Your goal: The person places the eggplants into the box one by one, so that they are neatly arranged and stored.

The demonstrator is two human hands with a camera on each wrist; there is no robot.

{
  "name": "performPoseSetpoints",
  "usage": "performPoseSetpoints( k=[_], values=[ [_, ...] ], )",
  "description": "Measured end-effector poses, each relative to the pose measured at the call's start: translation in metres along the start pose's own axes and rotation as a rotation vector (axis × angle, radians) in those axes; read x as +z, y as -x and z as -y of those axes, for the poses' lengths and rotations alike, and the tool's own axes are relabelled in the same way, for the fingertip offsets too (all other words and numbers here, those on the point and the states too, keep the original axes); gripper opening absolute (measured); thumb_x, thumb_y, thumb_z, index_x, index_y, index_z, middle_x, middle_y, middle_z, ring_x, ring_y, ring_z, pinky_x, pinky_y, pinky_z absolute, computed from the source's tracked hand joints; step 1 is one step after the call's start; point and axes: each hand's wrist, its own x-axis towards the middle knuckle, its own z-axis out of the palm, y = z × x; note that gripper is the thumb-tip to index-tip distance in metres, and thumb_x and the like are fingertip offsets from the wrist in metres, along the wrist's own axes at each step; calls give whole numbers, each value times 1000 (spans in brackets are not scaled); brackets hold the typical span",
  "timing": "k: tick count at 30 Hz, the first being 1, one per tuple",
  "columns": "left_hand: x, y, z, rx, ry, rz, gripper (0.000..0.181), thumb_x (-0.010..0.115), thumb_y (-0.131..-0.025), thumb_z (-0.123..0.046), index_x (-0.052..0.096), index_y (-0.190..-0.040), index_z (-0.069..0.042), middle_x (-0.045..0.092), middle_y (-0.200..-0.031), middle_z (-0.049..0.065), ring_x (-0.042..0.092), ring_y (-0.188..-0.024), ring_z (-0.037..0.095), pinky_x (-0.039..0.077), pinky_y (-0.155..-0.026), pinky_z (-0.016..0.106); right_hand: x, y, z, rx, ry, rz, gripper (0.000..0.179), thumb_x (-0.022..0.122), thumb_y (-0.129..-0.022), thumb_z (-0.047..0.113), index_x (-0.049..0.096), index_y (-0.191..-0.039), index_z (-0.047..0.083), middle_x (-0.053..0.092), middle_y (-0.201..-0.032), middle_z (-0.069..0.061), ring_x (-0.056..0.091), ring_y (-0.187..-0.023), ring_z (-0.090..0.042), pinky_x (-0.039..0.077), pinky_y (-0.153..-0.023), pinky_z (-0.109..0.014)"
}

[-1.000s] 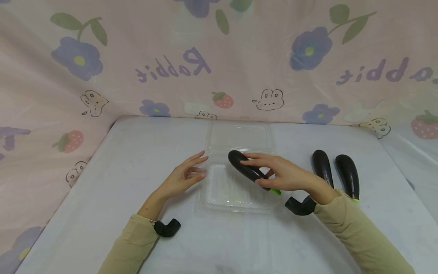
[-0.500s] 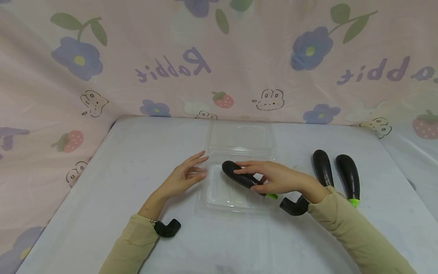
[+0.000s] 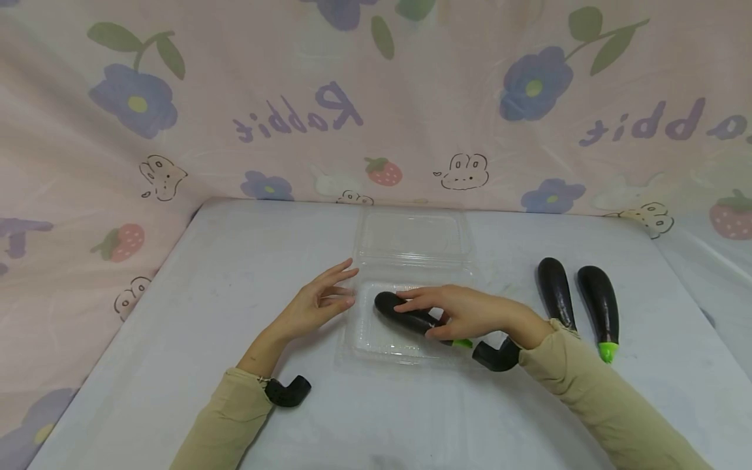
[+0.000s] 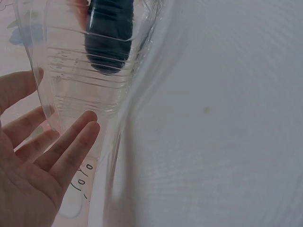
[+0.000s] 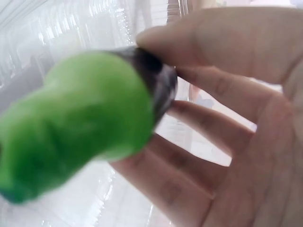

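Over the box's (image 3: 376,338) near half, right hand (image 3: 467,314) pinches an eggplant (image 3: 404,318), thumb opposite fingers, green stem (image 5: 85,111) toward the wrist. Eggplant lies aslant; whether it touches bottom, cannot tell. Glossy skin: probably slippery, firm, fairly light; best held round the body. Left hand (image 3: 314,305) holds nothing, fingers loose beside the box. Two more eggplants (image 3: 555,287) farther right. Versus half a second ago: held eggplant nearer the person, slightly left; left hand unmoved.

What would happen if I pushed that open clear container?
The container would probably slide rather than tip, since it lies open and flat. It looks thin and see-through, so it may be light and flexible, though the ridges could stiffen it somewhat.
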Motion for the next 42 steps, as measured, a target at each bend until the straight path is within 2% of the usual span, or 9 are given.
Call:
performPoseSetpoints(
  k=[8, 15, 21, 25, 34, 38, 42],
  values=[
    [0, 0, 2, 8, 8, -1, 55, 64, -93, -19, 44, -143, -8, 26, -158, -1, 56, -121, 29, 51, -97, 37, 3, -4, -2, -14, -6, 50, 56, 65, -88, 4, 48, -141, 10, 37, -152, -13, 47, -131, -28, 55, -79, -21],
    [1, 0, 2, 5, 4, 2, 55, 64, -94, -20, 44, -144, -9, 25, -158, -2, 56, -121, 29, 51, -97, 40, 5, -5, -2, -14, -51, 80, 58, 66, -87, 1, 47, -141, 8, 35, -153, -14, 43, -134, -30, 55, -81, -21],
    [1, 0, 2, 2, -6, 1, 55, 64, -93, -20, 44, -144, -9, 25, -158, -3, 56, -121, 29, 50, -98, 41, 5, -4, -3, -24, -72, 78, 57, 65, -89, 4, 46, -142, 8, 34, -153, -17, 44, -133, -32, 55, -91, -35],
    [1, 0, 2, 4, -6, -1, 55, 64, -93, -20, 44, -144, -9, 25, -158, -3, 56, -121, 30, 50, -98, 41, 5, -2, -4, -23, -68, 61, 56, 65, -90, 7, 45, -143, 8, 34, -152, -18, 45, -132, -33, 53, -93, -40],
    [1, 1, 1, 1, -13, -1, 55, 64, -93, -21, 44, -144, -9, 24, -159, 0, 56, -121, 29, 50, -98, 42, 6, 7, -5, -31, -87, 5, 54, 64, -91, 9, 46, -142, 7, 35, -152, -19, 47, -130, -32, 53, -94, -39],
    [1, 0, 1, 2, -5, 2, 55, 64, -93, -20, 44, -144, -9, 24, -159, 1, 55, -121, 29, 50, -98, 41, 7, 12, -8, -46, -101, -43, 53, 64, -92, 13, 46, -142, 6, 34, -152, -17, 47, -131, -30, 52, -96, -37],
    [1, 1, 1, 10, 1, 3, 55, 64, -93, -19, 44, -144, -8, 24, -159, 4, 55, -121, 30, 50, -98, 39, 7, 18, -9, -62, -107, -111, 53, 64, -93, 20, 46, -142, 11, 35, -153, -13, 50, -128, -28, 52, -96, -36]
  ],
)
